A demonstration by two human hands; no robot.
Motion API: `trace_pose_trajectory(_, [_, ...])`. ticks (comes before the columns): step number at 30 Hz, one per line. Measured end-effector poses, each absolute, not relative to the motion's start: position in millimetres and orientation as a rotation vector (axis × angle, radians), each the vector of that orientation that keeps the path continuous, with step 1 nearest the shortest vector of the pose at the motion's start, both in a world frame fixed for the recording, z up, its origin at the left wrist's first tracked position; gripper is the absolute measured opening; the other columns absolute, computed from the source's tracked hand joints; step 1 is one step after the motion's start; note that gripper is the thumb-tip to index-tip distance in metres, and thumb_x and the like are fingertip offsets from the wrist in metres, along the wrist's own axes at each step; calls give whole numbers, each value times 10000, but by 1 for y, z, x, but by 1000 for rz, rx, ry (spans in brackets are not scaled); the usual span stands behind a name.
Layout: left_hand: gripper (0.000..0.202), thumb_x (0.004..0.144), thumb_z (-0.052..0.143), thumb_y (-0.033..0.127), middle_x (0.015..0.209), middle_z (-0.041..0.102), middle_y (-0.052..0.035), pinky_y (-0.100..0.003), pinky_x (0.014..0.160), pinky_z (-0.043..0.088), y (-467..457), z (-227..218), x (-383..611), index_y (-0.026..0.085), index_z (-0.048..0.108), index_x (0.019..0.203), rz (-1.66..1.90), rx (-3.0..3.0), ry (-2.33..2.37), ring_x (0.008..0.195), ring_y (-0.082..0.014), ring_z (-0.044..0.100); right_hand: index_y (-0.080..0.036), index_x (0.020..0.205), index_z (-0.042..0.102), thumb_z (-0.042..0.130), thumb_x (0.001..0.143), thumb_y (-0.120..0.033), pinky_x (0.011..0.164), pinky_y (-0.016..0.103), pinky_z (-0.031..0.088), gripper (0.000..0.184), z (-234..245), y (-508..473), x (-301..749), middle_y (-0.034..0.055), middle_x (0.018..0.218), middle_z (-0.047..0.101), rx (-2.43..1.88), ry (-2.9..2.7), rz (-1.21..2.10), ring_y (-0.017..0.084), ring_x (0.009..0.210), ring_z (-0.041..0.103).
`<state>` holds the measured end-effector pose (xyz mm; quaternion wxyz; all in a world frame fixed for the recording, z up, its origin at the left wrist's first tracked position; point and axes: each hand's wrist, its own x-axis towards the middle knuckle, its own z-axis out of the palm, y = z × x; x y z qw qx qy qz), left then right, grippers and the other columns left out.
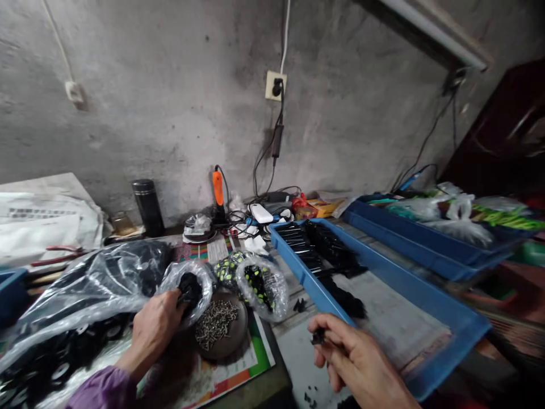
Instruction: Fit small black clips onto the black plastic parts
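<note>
Many slim black pieces [300, 244] seem laid, eleven o'clock from right hand [357, 363] pinching small black part [318, 337]; silver metal fasteners [218, 321] remain, left hand [155, 329] grip I cannot tell.

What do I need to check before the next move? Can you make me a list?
1. Right grip has a small black part at its fingertips: ok.
2. Left grip is at the open mouth of the clear plastic bag: ok.
3. Left grip has picked something up: cannot tell, its fingertips are hidden.
4. Metal screws sit inside their round dish: ok.
5. No loose black pieces lie outside the blue tray: not ok, several do.
</note>
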<state>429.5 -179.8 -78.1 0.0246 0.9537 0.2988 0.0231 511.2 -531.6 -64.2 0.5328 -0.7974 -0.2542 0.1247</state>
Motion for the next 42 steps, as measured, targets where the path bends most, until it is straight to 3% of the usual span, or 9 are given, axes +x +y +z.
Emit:
trace_pose_trajectory(6, [298, 953, 425, 300, 1017, 773, -134, -339, 690, 470, -176, -82, 432, 203, 688, 1055, 51, 2964, 923, 957, -311, 718, -200, 922, 679, 521, 905, -365, 494, 204, 413, 230, -54, -520, 501, -35, 531, 540, -2071, -761, 198, 137, 493, 544])
trace_pose_trajectory(15, [342, 952, 372, 221, 1003, 765, -157, -351, 687, 437, -179, -83, 432, 162, 700, 1032, 100, 2964, 855, 969, -335, 709, -198, 863, 689, 561, 899, -263, 650, 231, 436, 148, -58, -514, 497, 10, 772, 651, -2007, -981, -57, 159, 703, 606])
trace_pose_trajectory(23, [280, 885, 464, 224, 940, 747, -179, -333, 616, 343, -182, -81, 428, 143, 714, 981, 313, 2774, 881, 897, -357, 689, -184, 744, 599, 595, 833, -252, 618, 235, 411, 112, -56, -502, 489, 20, 799, 583, -1994, -961, -71, 159, 712, 567])
trace_pose_trajectory(27, [206, 833, 500, 241, 718, 667, -76, -296, 589, 291, -191, -67, 416, 183, 694, 794, 464, 2571, 874, 754, -273, 635, -198, 772, 592, 601, 835, -293, 608, 248, 394, 114, -60, -498, 483, -11, 705, 581, -2049, -903, -6, 156, 634, 538])
trace_pose_trajectory(30, [177, 761, 553, 279, 565, 525, 10, -261, 585, 312, -202, -61, 403, 200, 584, 606, 547, 2364, 779, 625, -178, 546, -202, 808, 604, 611, 843, -354, 589, 244, 383, 156, -63, -493, 477, -18, 701, 576, -2061, -878, 125, 153, 616, 517])
trace_pose_trajectory(34, [255, 704, 573, 424, 450, 368, 76, -229, 445, 263, -222, -64, 380, 212, 507, 579, 547, 1987, 717, 417, -98, 359, -195, 783, 576, 592, 854, -375, 565, 230, 355, 194, -66, -479, 467, -35, 659, 503, -1933, -910, 318, 140, 606, 462])
trace_pose_trajectory(38, [277, 640, 634, 459, 445, 417, 84, -205, 363, 203, -245, -68, 357, 198, 542, 638, 516, 1663, 688, 345, -57, 285, -181, 816, 593, 593, 867, -390, 575, 224, 357, 215, -68, -460, 453, -36, 667, 478, -1777, -924, 508, 135, 623, 451])
trace_pose_trajectory(42, [252, 654, 732, 382, 497, 539, 54, -173, 348, 229, -265, -67, 335, 169, 608, 708, 468, 1466, 669, 334, -44, 361, -181, 820, 600, 614, 829, -305, 573, 218, 375, 125, -71, -444, 436, -25, 690, 534, -1744, -923, 561, 139, 637, 488])
